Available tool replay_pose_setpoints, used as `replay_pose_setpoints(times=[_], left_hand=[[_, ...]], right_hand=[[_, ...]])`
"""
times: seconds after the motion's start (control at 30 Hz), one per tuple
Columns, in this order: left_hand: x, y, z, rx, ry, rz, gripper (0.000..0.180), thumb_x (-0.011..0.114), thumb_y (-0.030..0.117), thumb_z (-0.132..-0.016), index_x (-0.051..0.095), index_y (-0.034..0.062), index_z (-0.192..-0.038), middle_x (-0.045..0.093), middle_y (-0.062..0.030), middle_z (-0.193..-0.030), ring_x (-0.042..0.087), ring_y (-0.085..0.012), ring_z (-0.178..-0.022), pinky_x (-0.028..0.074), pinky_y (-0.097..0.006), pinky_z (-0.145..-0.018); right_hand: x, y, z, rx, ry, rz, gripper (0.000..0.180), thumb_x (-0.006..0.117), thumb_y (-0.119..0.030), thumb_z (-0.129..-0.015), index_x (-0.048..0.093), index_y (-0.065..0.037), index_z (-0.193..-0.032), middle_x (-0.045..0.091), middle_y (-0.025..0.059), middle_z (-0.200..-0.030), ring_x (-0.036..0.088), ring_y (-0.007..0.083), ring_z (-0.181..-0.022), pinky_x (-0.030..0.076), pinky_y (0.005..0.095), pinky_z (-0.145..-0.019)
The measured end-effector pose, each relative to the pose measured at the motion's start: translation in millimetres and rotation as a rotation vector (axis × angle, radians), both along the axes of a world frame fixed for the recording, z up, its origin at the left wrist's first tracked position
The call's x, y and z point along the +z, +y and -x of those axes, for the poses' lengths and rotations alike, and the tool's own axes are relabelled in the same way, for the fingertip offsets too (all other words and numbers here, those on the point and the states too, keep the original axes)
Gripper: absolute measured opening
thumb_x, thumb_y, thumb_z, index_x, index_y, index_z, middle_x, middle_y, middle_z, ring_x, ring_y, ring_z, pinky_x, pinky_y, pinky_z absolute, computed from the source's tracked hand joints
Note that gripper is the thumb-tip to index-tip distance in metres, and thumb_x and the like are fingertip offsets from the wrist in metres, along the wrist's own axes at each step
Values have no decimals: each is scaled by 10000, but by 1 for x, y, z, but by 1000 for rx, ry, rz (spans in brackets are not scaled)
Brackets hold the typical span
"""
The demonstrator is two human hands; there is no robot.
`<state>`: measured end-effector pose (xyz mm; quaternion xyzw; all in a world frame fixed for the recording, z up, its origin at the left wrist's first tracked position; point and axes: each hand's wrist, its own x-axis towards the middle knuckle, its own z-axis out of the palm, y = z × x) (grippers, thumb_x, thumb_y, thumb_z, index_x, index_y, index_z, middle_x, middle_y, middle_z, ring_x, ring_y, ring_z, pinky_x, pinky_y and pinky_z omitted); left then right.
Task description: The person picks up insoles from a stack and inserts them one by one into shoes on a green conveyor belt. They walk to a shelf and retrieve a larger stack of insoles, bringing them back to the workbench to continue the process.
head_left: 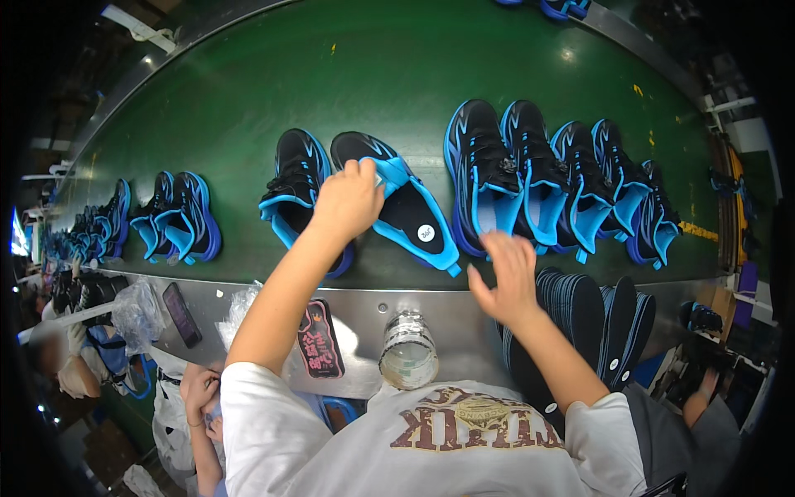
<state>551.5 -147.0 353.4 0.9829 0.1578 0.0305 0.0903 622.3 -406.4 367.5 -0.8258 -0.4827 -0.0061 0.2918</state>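
Note:
My left hand (352, 199) is closed on the blue tongue of a black-and-blue sneaker (364, 147), pulling its mouth wide. Inside that sneaker lies a black insole (404, 215) with a round white sticker at the heel. Left of it stands another sneaker (298, 157), partly hidden behind my left hand and forearm. My right hand (509, 277) holds nothing; its fingers are spread close to the heel of a sneaker (476, 137) in the row on the right. Whether the fingertips touch that heel I cannot tell.
Several sneakers (609, 199) line the green belt (389, 74), with more on the left (186, 211). Stacked black insoles (571, 302) stand beside my right forearm. On the metal ledge are a glass jar (408, 356), a phone-shaped black-and-pink item (320, 344), a phone (181, 313) and clear plastic (137, 311). Other people sit nearby.

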Motion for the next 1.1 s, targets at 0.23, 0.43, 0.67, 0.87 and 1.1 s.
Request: replay_pose_setpoints(times=[0.23,0.43,0.67,0.87,1.1], left_hand=[[1,-23,-5,-226,123,-632,204,475,157,-767,506,-4,-887,375,-279,-1261,339,-355,-1220,341,-518,-902],[44,16,-9,-26,-118,495,99,505,15,-729,523,-34,-814,473,-256,-1171,474,-350,-1101,392,-415,-904],[103,-19,-29,-354,87,1119,104,528,26,-692,563,26,-790,608,-86,-868,583,-171,-750,440,-261,-591],[5,-41,-35,-866,682,-280,179,554,202,-740,663,103,-842,632,-58,-908,585,-221,-873,434,-332,-726],[-14,-19,-33,-974,610,-296,302,547,183,-733,599,38,-993,612,-73,-956,578,-228,-900,427,-362,-810]], right_hand=[[-22,-30,-76,238,-163,336,235,673,-234,-679,561,-49,-769,565,73,-718,544,227,-816,339,422,-888],[1,-80,-116,19,-298,394,331,695,-167,-660,588,-26,-940,570,109,-937,526,240,-962,315,406,-925],[36,19,-22,228,-36,44,324,704,-151,-647,613,-84,-951,486,43,-732,480,210,-683,373,330,-636],[-1,33,6,260,119,194,256,695,-190,-688,618,-66,-898,443,8,-581,433,166,-551,325,291,-534],[-11,36,4,264,240,193,305,735,-173,-637,623,-55,-895,458,-7,-548,417,152,-489,297,280,-486]])
